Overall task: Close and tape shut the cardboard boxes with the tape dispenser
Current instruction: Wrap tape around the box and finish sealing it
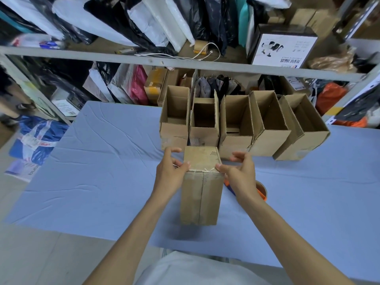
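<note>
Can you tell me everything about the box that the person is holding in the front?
The box is brown cardboard, tall and narrow, with its flaps shut. Shiny clear tape runs down its front seam and along the top front edge. It has small dark printed marks. It is upright over the blue table, just in front of a row of open boxes. The left hand and right hand hold its near top corners.
</note>
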